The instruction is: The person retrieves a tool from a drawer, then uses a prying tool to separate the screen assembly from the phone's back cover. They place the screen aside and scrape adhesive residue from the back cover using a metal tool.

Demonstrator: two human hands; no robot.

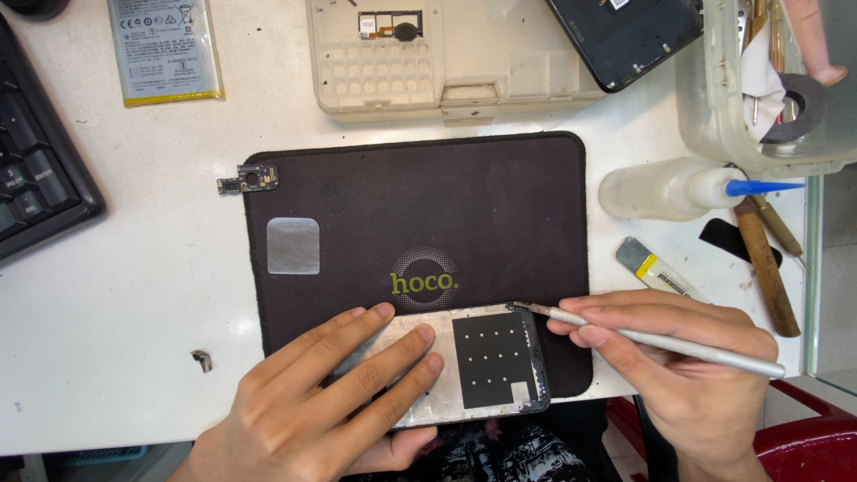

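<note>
Fingers [393, 353] of the left hand [312, 402] lie spread flat on an opened phone frame [473, 366] at the near edge of a dark mat [428, 205], while the right hand [687, 366] pinches a thin metal tool [643, 337], its tip at the frame's far right corner. A battery [165, 49], a small circuit board [248, 179] and a back cover [625, 31] already lie apart; the frame seems mostly stripped, with prying under way.
</note>
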